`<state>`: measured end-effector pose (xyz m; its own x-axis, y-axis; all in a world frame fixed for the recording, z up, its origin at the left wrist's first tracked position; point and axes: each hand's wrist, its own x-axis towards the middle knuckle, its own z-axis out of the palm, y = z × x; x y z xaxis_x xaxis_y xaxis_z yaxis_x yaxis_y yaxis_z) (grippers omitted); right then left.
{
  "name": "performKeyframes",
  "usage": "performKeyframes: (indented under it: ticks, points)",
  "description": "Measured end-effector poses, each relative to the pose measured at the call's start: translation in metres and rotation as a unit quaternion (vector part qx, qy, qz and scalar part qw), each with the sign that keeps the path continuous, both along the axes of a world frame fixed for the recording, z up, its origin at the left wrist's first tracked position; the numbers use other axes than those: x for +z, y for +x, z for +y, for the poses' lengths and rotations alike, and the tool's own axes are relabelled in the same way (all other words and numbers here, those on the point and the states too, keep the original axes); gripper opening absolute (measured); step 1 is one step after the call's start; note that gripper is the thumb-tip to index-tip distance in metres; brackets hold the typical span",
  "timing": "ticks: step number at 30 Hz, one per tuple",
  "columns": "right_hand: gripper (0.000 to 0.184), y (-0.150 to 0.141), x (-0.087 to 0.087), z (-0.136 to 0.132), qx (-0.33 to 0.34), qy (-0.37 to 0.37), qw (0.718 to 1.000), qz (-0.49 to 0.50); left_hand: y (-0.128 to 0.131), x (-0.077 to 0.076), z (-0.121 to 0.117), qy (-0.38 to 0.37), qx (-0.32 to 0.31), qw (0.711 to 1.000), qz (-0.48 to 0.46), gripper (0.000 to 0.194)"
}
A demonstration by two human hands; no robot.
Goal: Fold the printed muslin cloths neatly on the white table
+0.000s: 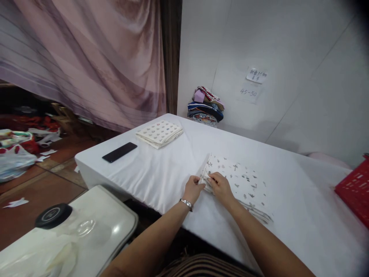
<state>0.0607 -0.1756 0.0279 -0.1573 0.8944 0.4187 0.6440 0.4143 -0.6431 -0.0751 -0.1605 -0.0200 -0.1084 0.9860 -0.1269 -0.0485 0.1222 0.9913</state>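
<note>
A white cloth with small printed motifs (242, 181) lies folded in layers on the white-covered table (164, 173) in front of me. At its near left corner, my left hand (193, 189) pinches the cloth's edge between thumb and fingers; a bracelet circles that wrist. Just to the right, my right hand (220, 186) also grips the edge, its fingertips closed on the fabric. The two hands are close together but apart. Farther left on the table rests a second folded patterned cloth (160, 132), untouched.
A black phone (120, 152) lies near the table's left edge. Folded fabrics (205, 105) are stacked by the wall at the back. A red basket (356, 190) stands at the right. At lower left is a white surface (98, 223) bearing a round black object (53, 215).
</note>
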Motion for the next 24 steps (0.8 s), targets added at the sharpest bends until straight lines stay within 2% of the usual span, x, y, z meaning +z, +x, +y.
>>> performKeyframes:
  ticks: [7,10,14,17,24]
  points:
    - [0.015,0.0,0.003,-0.003,0.04,0.003,0.997,-0.072,0.0,-0.003,0.003,-0.005,-0.018,0.998,-0.06,0.026]
    - [0.014,0.001,0.003,-0.001,0.021,-0.006,0.999,-0.04,-0.001,0.0,0.0,0.001,-0.028,0.998,-0.051,0.025]
    - [0.014,0.003,0.004,0.0,-0.003,-0.02,1.0,0.022,-0.003,0.006,-0.007,0.004,-0.01,1.0,0.017,0.026]
    - [0.015,0.002,0.004,-0.001,-0.002,-0.025,0.999,0.039,-0.003,0.01,-0.01,0.036,-0.009,0.997,0.063,0.026]
    - [0.015,0.0,0.002,-0.003,-0.001,-0.026,0.998,0.064,-0.004,0.023,-0.004,0.034,-0.051,0.974,0.217,0.024]
